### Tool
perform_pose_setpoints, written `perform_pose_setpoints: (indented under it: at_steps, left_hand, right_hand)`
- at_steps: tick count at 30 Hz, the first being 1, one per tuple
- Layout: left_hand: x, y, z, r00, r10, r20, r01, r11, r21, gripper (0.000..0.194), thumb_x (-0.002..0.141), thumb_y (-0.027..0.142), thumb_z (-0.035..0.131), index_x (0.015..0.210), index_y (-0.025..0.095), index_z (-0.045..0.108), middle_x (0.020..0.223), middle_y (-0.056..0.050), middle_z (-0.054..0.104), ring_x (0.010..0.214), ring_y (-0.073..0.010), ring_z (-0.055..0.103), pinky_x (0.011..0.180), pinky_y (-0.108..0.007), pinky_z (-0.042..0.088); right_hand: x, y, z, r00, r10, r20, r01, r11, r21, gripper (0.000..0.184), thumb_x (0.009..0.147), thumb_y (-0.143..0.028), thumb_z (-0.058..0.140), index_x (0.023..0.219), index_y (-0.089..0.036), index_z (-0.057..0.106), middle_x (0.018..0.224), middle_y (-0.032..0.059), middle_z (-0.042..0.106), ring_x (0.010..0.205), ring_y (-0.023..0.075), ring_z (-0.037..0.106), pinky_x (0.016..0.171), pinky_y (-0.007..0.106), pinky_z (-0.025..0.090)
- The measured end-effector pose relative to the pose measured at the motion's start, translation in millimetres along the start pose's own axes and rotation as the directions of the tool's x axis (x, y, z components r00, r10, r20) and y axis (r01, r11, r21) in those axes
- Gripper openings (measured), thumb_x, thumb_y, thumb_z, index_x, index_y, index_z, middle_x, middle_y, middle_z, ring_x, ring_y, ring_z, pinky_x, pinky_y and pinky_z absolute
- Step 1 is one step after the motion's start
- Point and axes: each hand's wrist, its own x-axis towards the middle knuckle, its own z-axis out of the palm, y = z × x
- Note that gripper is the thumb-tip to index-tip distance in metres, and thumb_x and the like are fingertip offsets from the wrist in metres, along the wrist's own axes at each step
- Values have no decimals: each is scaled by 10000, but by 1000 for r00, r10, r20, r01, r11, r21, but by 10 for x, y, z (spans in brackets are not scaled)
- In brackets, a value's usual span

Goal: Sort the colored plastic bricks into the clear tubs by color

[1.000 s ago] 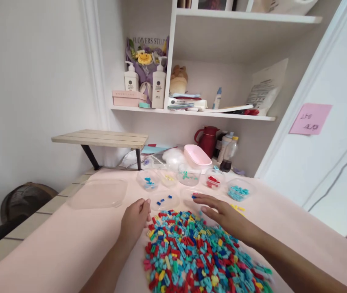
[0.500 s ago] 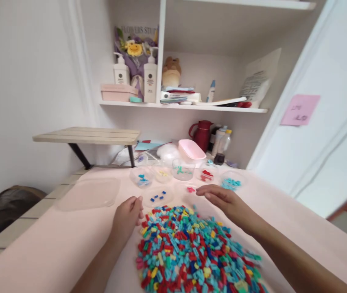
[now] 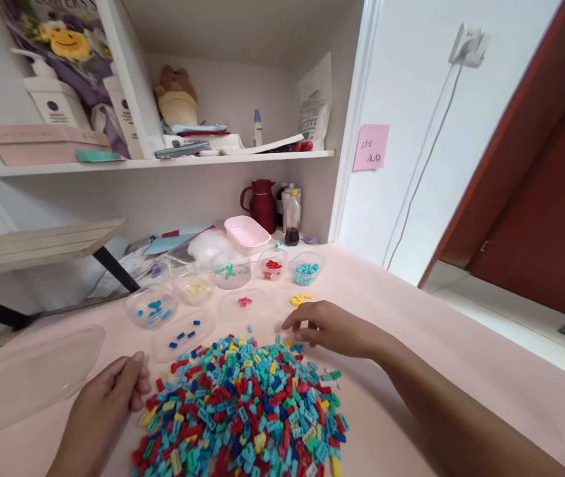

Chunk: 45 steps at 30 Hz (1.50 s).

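A heap of small coloured building bricks (image 3: 242,404) lies on the pink table cover between my hands. My left hand (image 3: 113,387) rests at the heap's left edge, fingers curled and thumb against them; whatever they hold, if anything, is hidden. Over the heap's upper right edge is my right hand (image 3: 332,326), its bent fingers apart above a few loose bricks. Just beyond it, yellow bricks (image 3: 302,299) sit on a clear lid. Pink bricks (image 3: 245,302) and dark blue bricks (image 3: 185,334) lie on other shallow clear lids behind the heap.
Clear tubs hold blue bricks (image 3: 154,309), pale yellow bricks (image 3: 197,288), green bricks (image 3: 230,271), red bricks (image 3: 272,266) and light blue bricks (image 3: 307,271). Behind stand a pink basin (image 3: 247,232), a red jug (image 3: 262,205) and a bottle (image 3: 292,218). An empty clear lid (image 3: 38,371) lies left.
The view has swung to the right. My right hand has moved from beside the pink bricks to the heap's upper right edge. My left hand stays curled at the heap's left.
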Motion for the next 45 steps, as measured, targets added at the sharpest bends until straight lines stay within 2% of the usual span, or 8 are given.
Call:
perform_pose_setpoints:
  at_steps: [4, 8, 12, 19, 27, 33, 38, 45]
  left_hand:
    - [-8, 29, 7, 1000, -4, -8, 4, 1000, 4, 414, 760, 615, 508, 655, 219, 562, 506, 41, 577, 501, -146, 509, 546, -253, 392]
    - [-8, 37, 10, 1000, -15, -8, 15, 998, -55, 389, 744, 604, 533, 699, 218, 557, 527, 43, 585, 495, -142, 494, 532, -254, 395]
    - [1, -8, 3, 1000, -7, -5, 6, 997, -77, 383, 740, 598, 547, 727, 216, 561, 531, 45, 583, 494, -138, 490, 525, -250, 394]
    - [17, -34, 9, 1000, 6, 1, -6, 998, -60, 394, 733, 611, 551, 716, 217, 562, 529, 40, 579, 503, -148, 500, 534, -258, 399]
    - [2, -9, 0, 1000, 2, 13, -1, 999, -46, 413, 748, 632, 512, 695, 224, 553, 542, 41, 588, 497, -146, 499, 531, -255, 396]
    - [-16, 19, 6, 1000, -11, 7, 11, 998, -62, 403, 745, 612, 528, 645, 223, 557, 537, 46, 590, 490, -138, 502, 540, -248, 396]
    - [-15, 16, 9, 1000, 11, 21, -10, 998, -58, 409, 764, 599, 519, 616, 221, 566, 546, 46, 594, 485, -133, 505, 541, -246, 398]
    - [-26, 28, 1, 999, 23, 24, -22, 999, -46, 431, 768, 605, 511, 597, 215, 573, 546, 40, 587, 478, -133, 501, 543, -248, 400]
  right_hand:
    - [-21, -56, 79, 995, -81, 53, 92, 965, -247, 399, 795, -125, 512, 1125, -302, 652, 1065, 35, 664, 951, 211, 610, 788, 312, 423]
    - [-34, -39, 68, 995, -84, 49, 95, 953, -288, 442, 779, -88, 492, 1137, -308, 629, 1070, 26, 655, 933, 197, 604, 759, 292, 404]
    - [-37, 5, 32, 996, -59, 67, 77, 945, -319, 330, 747, -81, 524, 987, -263, 658, 999, 19, 663, 855, 177, 594, 699, 266, 376]
    - [4, 28, 71, 996, -28, 83, 52, 951, -304, 347, 718, -83, 552, 985, -279, 653, 963, 1, 646, 809, 149, 567, 653, 241, 341]
    - [43, 91, 109, 997, -8, 73, 28, 960, -279, 204, 692, -129, 616, 869, -231, 625, 887, -3, 610, 733, 130, 529, 601, 229, 334]
    - [49, 121, 119, 994, -21, 109, 45, 974, -222, 355, 714, -97, 590, 1015, -274, 653, 984, 11, 606, 803, 137, 563, 653, 233, 374]
    - [55, 130, 123, 994, -1, 107, 24, 976, -214, 263, 695, -83, 574, 890, -238, 659, 949, 6, 600, 775, 130, 548, 630, 225, 369]
    - [54, 107, 124, 994, -24, 108, 50, 969, -244, 251, 693, -78, 567, 866, -233, 663, 944, 7, 627, 772, 137, 552, 650, 233, 366]
